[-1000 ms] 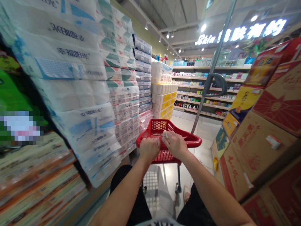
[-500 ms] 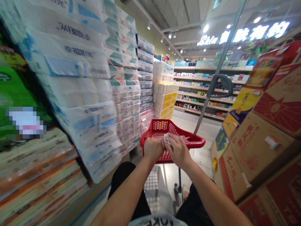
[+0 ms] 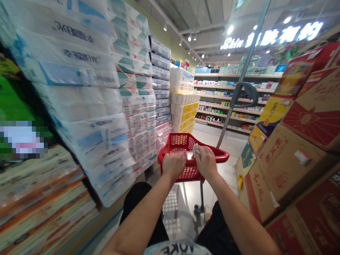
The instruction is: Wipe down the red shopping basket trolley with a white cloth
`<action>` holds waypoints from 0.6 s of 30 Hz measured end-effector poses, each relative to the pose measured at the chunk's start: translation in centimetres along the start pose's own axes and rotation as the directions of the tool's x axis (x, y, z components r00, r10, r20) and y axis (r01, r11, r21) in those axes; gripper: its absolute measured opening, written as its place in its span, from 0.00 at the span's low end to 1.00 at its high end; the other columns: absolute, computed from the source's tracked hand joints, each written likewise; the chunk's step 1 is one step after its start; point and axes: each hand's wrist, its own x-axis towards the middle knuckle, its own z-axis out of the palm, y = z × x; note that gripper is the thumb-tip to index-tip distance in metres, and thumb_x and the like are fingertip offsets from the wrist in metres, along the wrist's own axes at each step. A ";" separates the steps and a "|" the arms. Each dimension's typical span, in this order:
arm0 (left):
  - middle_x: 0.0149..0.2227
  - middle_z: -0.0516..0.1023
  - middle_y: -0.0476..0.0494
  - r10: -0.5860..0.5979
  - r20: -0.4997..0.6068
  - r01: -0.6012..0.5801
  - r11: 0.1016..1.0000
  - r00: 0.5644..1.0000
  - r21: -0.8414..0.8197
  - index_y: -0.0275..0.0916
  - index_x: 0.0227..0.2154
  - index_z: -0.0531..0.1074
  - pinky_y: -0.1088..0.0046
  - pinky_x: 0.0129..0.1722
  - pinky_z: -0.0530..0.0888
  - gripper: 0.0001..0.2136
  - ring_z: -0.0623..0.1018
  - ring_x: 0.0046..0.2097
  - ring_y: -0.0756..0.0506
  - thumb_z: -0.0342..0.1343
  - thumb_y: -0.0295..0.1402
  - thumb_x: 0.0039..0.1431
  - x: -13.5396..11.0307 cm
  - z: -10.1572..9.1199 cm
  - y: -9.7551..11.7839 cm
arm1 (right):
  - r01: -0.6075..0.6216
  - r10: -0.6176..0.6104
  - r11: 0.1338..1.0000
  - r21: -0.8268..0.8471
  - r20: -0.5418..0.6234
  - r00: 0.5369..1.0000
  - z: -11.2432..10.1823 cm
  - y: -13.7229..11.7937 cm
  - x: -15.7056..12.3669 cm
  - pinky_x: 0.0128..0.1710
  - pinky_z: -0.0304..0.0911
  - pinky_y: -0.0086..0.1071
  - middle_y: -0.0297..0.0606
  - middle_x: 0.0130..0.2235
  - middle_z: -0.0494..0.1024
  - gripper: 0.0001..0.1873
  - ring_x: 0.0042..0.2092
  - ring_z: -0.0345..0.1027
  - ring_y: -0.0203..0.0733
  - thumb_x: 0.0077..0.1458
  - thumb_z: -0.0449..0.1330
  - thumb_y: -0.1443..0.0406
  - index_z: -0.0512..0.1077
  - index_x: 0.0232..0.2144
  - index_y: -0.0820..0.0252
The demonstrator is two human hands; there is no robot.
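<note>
A red plastic shopping cart [image 3: 178, 139] stands before me, with a perforated basket and a red rim. My left hand [image 3: 174, 165] is closed around the cart's handle bar [image 3: 189, 156], at its left part. On the same bar, to the right, rests my right hand [image 3: 206, 162]. A pale, crumpled wad like a tissue [image 3: 196, 150] pokes out between its bent fingers, pressed near the bar. A short, shiny stretch of the bar shows between the two hands. The basket's inside is only partly visible.
Stacked packs of toilet paper [image 3: 92, 102] rise on the left. Cardboard boxes [image 3: 281, 170] are piled on the right. A slanted metal pole with a grey handle [image 3: 245, 92] stands beyond the cart. Shelves of small goods [image 3: 212, 94] line the back, above a tiled floor [image 3: 204, 128].
My right hand, with the crumpled wad, has moved right along the handle bar, away from my left hand. My left hand keeps its grip. The view has shifted slightly.
</note>
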 end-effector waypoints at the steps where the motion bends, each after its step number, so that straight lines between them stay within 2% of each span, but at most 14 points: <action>1: 0.30 0.78 0.37 0.000 0.001 0.000 1.000 1.000 0.001 0.35 0.28 0.73 0.63 0.38 0.62 0.20 0.76 0.34 0.42 0.37 0.34 0.66 0.0 0.0 0.0 | -0.026 0.025 1.000 -0.011 -0.025 0.999 0.1 0.2 0.0 0.51 0.60 0.47 0.47 0.46 0.74 0.19 0.49 0.65 0.51 0.60 0.51 0.63 0.67 0.52 0.62; 2: 0.30 0.78 0.37 0.004 0.004 -0.004 1.000 1.000 0.002 0.35 0.28 0.73 0.63 0.38 0.62 0.20 0.76 0.34 0.42 0.37 0.34 0.65 0.0 -0.1 0.1 | -0.015 0.015 1.000 -0.008 -0.022 1.000 0.2 0.3 -0.1 0.51 0.60 0.48 0.47 0.46 0.74 0.21 0.49 0.65 0.51 0.60 0.51 0.64 0.65 0.55 0.62; 4: 0.29 0.78 0.37 0.020 0.011 -0.020 1.000 1.000 0.001 0.35 0.28 0.73 0.63 0.37 0.62 0.19 0.76 0.33 0.42 0.38 0.33 0.65 0.0 -0.1 0.1 | 0.083 -0.084 0.996 0.031 0.031 0.996 0.2 0.2 -0.4 0.52 0.60 0.46 0.46 0.48 0.73 0.23 0.49 0.65 0.49 0.61 0.50 0.65 0.61 0.58 0.59; 6: 0.29 0.78 0.38 0.030 0.011 -0.030 1.000 0.999 0.006 0.36 0.29 0.73 0.63 0.37 0.62 0.19 0.76 0.33 0.41 0.37 0.32 0.65 0.0 -0.1 0.1 | 0.171 -0.176 0.983 0.073 0.071 0.982 0.2 0.1 -0.6 0.53 0.60 0.44 0.43 0.50 0.73 0.21 0.50 0.66 0.47 0.61 0.49 0.67 0.64 0.56 0.56; 11: 0.31 0.79 0.36 0.004 0.015 -0.004 1.000 1.000 0.010 0.35 0.29 0.73 0.63 0.38 0.62 0.20 0.76 0.34 0.42 0.36 0.34 0.66 0.0 -0.2 0.1 | 0.096 -0.096 0.994 0.051 -0.002 0.995 0.2 -0.1 -0.7 0.53 0.61 0.44 0.44 0.48 0.74 0.15 0.50 0.66 0.47 0.61 0.51 0.66 0.72 0.47 0.59; 16: 0.30 0.78 0.37 0.043 0.030 -0.043 0.999 0.999 -0.009 0.35 0.31 0.73 0.63 0.38 0.62 0.17 0.76 0.34 0.42 0.39 0.32 0.64 -0.1 -0.2 0.0 | 0.242 -0.244 0.969 0.042 0.039 0.969 0.1 -0.2 -1.4 0.56 0.58 0.45 0.43 0.51 0.72 0.17 0.54 0.63 0.47 0.60 0.52 0.66 0.70 0.51 0.56; 18: 0.30 0.78 0.36 0.035 0.021 -0.035 0.999 0.999 -0.002 0.35 0.30 0.73 0.62 0.38 0.63 0.17 0.76 0.34 0.41 0.39 0.32 0.65 -0.1 -0.1 0.0 | 0.219 -0.220 0.975 0.027 0.022 0.975 0.1 0.0 -1.6 0.56 0.58 0.46 0.43 0.51 0.72 0.17 0.53 0.64 0.47 0.61 0.52 0.65 0.70 0.51 0.56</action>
